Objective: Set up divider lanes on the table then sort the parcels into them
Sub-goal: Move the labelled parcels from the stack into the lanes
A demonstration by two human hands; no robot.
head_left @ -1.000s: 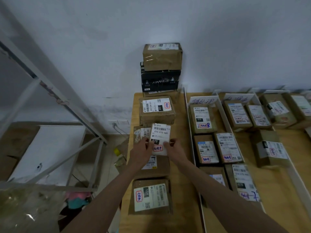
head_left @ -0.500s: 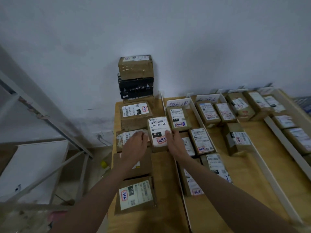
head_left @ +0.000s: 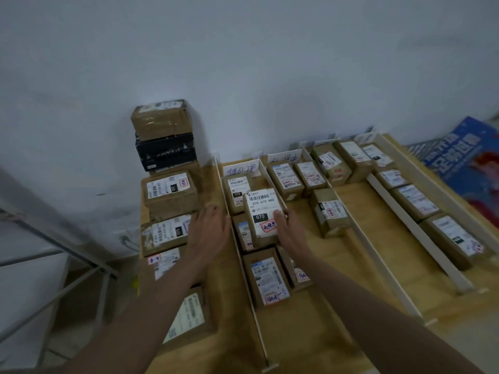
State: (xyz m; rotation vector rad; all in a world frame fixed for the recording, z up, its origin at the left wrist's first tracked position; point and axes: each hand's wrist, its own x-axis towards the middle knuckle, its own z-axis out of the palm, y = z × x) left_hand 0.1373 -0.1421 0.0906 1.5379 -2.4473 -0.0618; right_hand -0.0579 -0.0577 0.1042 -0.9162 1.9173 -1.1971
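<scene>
One parcel in hand: white-labelled parcel (head_left: 263, 215), over the first lane beside the white divider (head_left: 237, 247).
Right hand (head_left: 290, 233): grip closed on the parcel's right edge; fingers mostly hidden behind it.
Left hand (head_left: 209, 230): fingers straight, holding nothing, above the desk (head_left: 359, 271).
Labels: handwriting blurred, unreadable.

Unsorted parcels left of the first divider: six, with three stacked by the wall (head_left: 162, 122) and three along the counter edge (head_left: 170, 193).
White dividers: four (head_left: 237, 238).
Handwritten lane signs: two readable (head_left: 241, 168).
First-lane parcels: at least five, counting the held one (head_left: 263, 211).
Hands: two (head_left: 208, 233).
</scene>
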